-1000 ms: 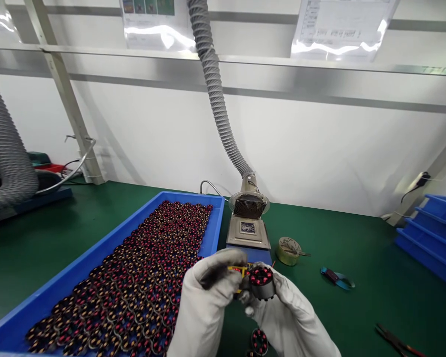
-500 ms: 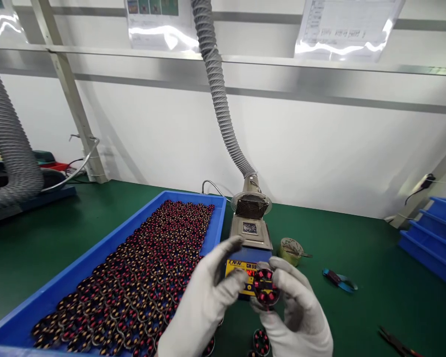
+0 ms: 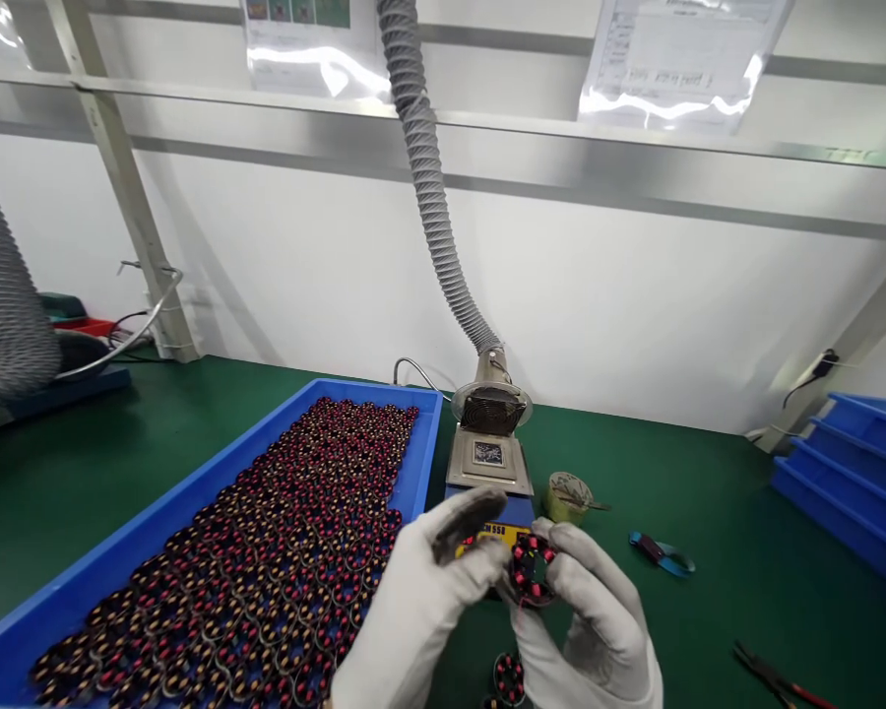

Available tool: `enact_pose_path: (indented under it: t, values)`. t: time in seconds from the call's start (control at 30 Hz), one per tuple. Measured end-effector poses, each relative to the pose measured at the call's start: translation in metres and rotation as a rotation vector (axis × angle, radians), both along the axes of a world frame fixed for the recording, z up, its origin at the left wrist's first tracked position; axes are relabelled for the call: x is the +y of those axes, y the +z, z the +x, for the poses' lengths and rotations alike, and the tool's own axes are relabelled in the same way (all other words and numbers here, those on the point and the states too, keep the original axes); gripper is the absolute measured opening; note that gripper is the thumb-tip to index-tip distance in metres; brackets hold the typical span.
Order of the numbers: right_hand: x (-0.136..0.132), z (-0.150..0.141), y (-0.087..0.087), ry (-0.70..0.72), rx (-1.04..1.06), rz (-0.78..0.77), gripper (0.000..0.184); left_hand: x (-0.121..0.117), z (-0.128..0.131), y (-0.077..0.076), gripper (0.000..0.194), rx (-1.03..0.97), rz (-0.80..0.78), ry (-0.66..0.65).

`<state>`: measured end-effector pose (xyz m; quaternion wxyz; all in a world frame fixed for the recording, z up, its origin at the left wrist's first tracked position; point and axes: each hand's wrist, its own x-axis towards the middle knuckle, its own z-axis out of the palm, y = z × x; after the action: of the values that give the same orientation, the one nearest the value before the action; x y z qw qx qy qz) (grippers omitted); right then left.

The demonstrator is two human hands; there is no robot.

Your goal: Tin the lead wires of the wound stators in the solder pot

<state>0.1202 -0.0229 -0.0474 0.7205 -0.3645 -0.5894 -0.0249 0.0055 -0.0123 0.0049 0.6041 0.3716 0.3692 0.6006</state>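
Between the fingers and thumb of my right hand point(image 3: 591, 620), in a white glove, is a small round motor stator point(image 3: 533, 569) with red-wound coils, its open ring facing me. A thin reddish wire end hangs below it. My left hand point(image 3: 432, 591), also gloved, is at the stator's left side with thumb and forefinger curved and a gap between them; the forefinger tip is darkly stained. Whether the left thumb touches the stator, I cannot tell. Beneath my hands another stator point(image 3: 509, 677) lies on the green table. Behind them stands a solder pot point(image 3: 489, 463) with a yellow front panel, partly hidden.
A long blue tray point(image 3: 214, 483) packed with stators fills the left. A grey exhaust hose point(image 3: 428, 177) comes down behind the pot. To the right are a small tin point(image 3: 567, 500), blue-handled snips point(image 3: 663, 554), pliers point(image 3: 775, 677) and stacked blue trays point(image 3: 849, 492).
The stator has turned slightly in my right hand. My left hand has shifted a little right and down, and the view has moved slightly.
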Motion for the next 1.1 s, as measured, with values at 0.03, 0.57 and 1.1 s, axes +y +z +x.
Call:
enact_pose_path:
  t: [0.03,0.57,1.1]
  values:
    - [0.000,0.002,-0.002,0.012,-0.037,0.018,0.055,-0.001,0.003,0.000,0.024,0.001,-0.014,-0.031]
    - [-0.001,0.011,-0.009,0.096,-0.235,0.046,0.069,0.000,0.000,-0.001,0.018,-0.047,0.003,-0.015]
    - [0.037,0.044,0.028,0.675,0.281,-0.781,0.037,-0.030,-0.066,-0.060,0.019,1.125,0.372,0.097]
